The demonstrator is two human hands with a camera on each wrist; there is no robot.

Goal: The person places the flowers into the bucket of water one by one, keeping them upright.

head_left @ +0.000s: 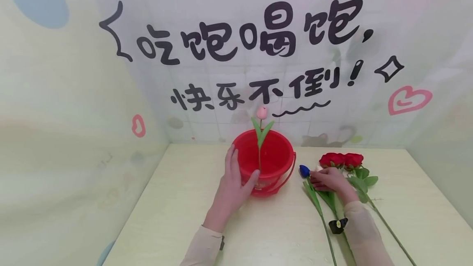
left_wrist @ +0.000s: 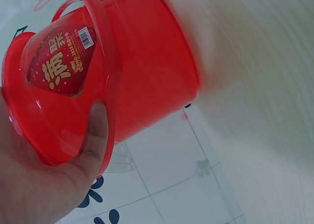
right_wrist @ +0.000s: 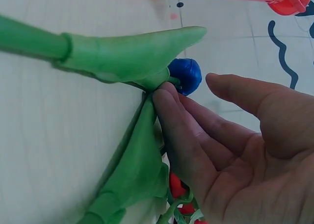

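Note:
A red bucket (head_left: 264, 184) stands on the table, its handle hanging down at the front and right. My left hand (head_left: 233, 188) grips the bucket at its left rim, and in the left wrist view the thumb (left_wrist: 97, 123) lies over the handle. One pink tulip (head_left: 262, 113) with green leaves stands upright in the bucket. On the right, my right hand (head_left: 330, 180) is at a blue tulip (head_left: 304, 171) lying on the table. Its fingertips touch by the leaves (right_wrist: 132, 57) below the blue bloom, while the thumb (right_wrist: 235, 89) stays apart. A second green stem (right_wrist: 130, 175) lies alongside.
Red roses (head_left: 341, 160) with long leafy stems lie right of my right hand. Behind the table rises a wall sheet (head_left: 207, 130) with black lettering, and another sheet (head_left: 74, 134) closes the left side.

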